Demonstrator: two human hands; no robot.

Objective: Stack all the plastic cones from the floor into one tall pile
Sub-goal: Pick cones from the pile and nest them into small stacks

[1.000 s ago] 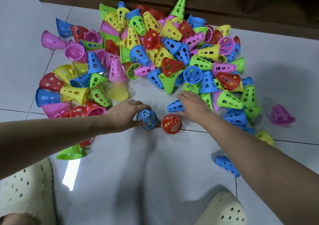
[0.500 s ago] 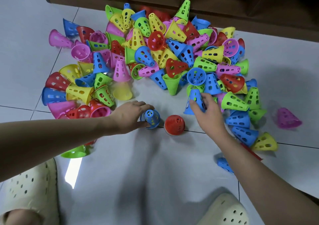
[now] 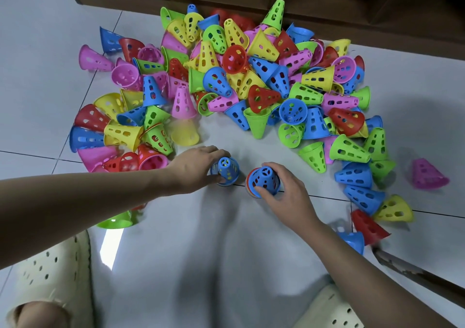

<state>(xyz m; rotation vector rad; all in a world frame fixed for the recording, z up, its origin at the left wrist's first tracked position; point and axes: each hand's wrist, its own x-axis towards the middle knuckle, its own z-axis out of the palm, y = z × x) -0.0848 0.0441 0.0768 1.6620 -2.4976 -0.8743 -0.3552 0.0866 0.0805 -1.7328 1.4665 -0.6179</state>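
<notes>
So the right hand (image 3: 284, 189) is now pushing a blue cone (image 3: 265, 178) down over the red cone (image 3: 250, 188) that was standing bare half a second ago; back then that hand was only picking the blue one out of the heap. Fingers are curling round it, and a red rim is peeking out underneath. The left hand (image 3: 193, 169) is still gripping the other little stack (image 3: 225, 171), blue on top, maybe yellow inside, hard to tell through the holes. That means two starter piles are going side by side and they're needing merging later. The big heap (image 3: 251, 81) is lying behind on the tiled floor (image 3: 226, 252), basically untouched. No brands or writing showing anywhere.
</notes>
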